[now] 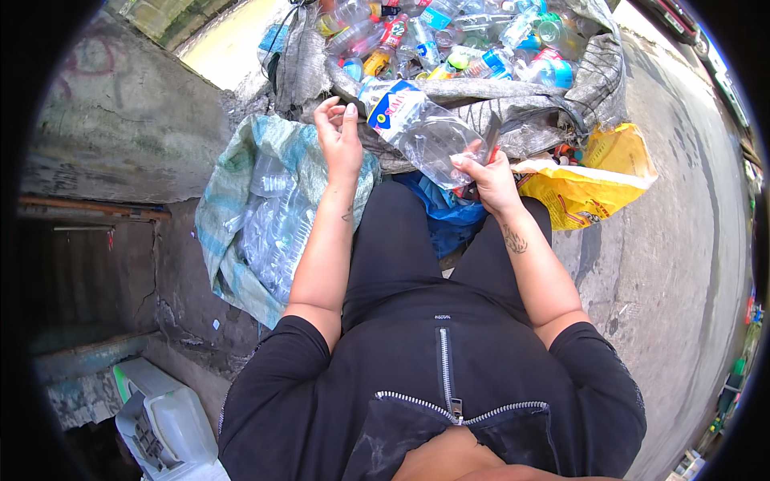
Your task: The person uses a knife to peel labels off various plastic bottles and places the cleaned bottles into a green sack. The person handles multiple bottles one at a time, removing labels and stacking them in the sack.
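A large clear plastic bottle (441,144) with a blue, white and red label tilts across the space before my lap. My right hand (496,178) is closed around its base end. The same hand also grips a knife (492,132), its dark blade pointing up and a bit of red showing at the grip. Beside the bottle's labelled end, my left hand (338,136) is raised with fingers loosely bent and apart, and I see nothing in it. Past both hands, a big grey woven sack (601,80) is full of mixed bottles (457,48), many with labels and coloured caps.
On the left, a blue-green woven sack (220,216) holds clear bottles without labels. A yellow sack (613,172) stands open at the right, and a blue plastic bag (449,212) sits between my knees. A concrete wall (136,120) rises at the left.
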Demonstrator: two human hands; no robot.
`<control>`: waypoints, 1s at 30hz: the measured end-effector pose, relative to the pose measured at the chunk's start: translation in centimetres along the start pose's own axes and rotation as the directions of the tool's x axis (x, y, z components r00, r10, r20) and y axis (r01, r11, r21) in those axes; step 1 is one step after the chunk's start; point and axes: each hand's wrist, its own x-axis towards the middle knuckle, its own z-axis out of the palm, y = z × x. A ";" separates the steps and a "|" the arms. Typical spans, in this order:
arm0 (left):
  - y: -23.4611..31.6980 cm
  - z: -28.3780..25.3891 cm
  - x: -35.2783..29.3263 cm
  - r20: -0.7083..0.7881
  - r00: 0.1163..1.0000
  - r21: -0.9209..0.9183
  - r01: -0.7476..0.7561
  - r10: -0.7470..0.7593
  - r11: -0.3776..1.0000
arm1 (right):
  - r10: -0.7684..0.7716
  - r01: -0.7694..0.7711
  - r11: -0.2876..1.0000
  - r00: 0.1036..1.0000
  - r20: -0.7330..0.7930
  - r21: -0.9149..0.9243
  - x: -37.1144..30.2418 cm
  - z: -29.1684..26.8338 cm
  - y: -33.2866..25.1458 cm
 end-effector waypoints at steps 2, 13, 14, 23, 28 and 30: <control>1.6 0.0 -1.6 0.208 0.909 -0.366 0.415 -0.361 0.833 | 0.031 -0.008 0.968 0.996 -0.085 0.251 -0.3 1.8 -0.6; 4.5 1.7 -4.4 0.097 0.954 -0.614 0.281 -0.283 0.738 | 0.160 -0.176 0.919 0.984 -0.074 -0.353 0.0 3.6 -0.6; 3.7 1.3 -3.7 0.104 0.957 -0.574 0.279 -0.270 0.770 | 0.145 -0.168 0.847 0.986 -0.084 -0.504 0.1 3.8 -0.9; 2.8 1.3 -4.4 0.090 0.988 -0.003 0.130 -0.129 0.992 | -0.092 0.138 0.556 0.990 0.105 -0.819 2.3 7.8 -3.3; 2.8 1.8 -4.8 0.050 0.996 -0.136 0.076 -0.070 0.988 | -0.060 0.135 0.414 0.991 0.121 -0.900 2.1 8.3 -2.8; 2.8 1.4 -3.9 0.038 0.995 -0.132 0.095 -0.091 0.987 | 0.010 0.136 0.360 0.989 0.149 -0.923 1.4 7.9 -1.8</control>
